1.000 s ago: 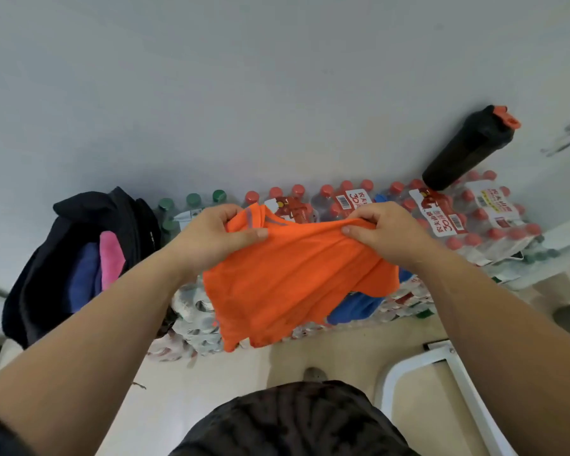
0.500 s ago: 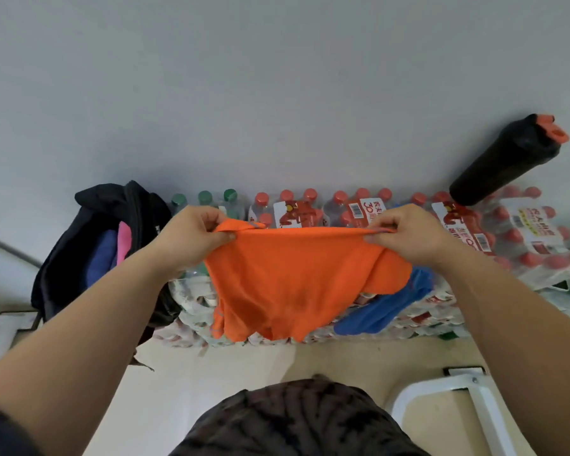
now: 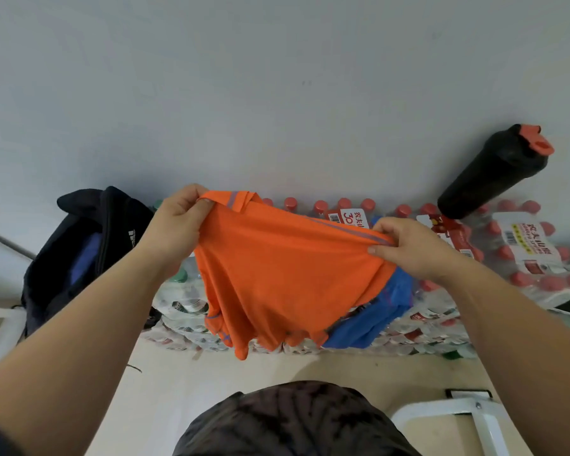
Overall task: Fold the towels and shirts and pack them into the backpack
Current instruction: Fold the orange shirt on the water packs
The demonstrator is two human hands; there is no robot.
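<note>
I hold an orange shirt (image 3: pixel 277 278) with a grey stripe up in the air, stretched between both hands. My left hand (image 3: pixel 175 222) pinches its upper left corner and my right hand (image 3: pixel 408 248) pinches its upper right edge. The rest of the shirt hangs down. A blue garment (image 3: pixel 372 320) lies under it on packs of bottled water, partly hidden by the orange cloth. The black backpack (image 3: pixel 89 251) stands open at the left, with blue cloth inside it.
Shrink-wrapped packs of red-capped water bottles (image 3: pixel 520 255) line the grey wall. A black shaker bottle with an orange lid (image 3: pixel 494 172) stands on them at the right. A white metal frame (image 3: pixel 458 419) stands on the beige floor at lower right.
My hands have moved further apart, pulling the shirt's top edge wider; the left hand has risen and the grey stripe now shows along the edge.
</note>
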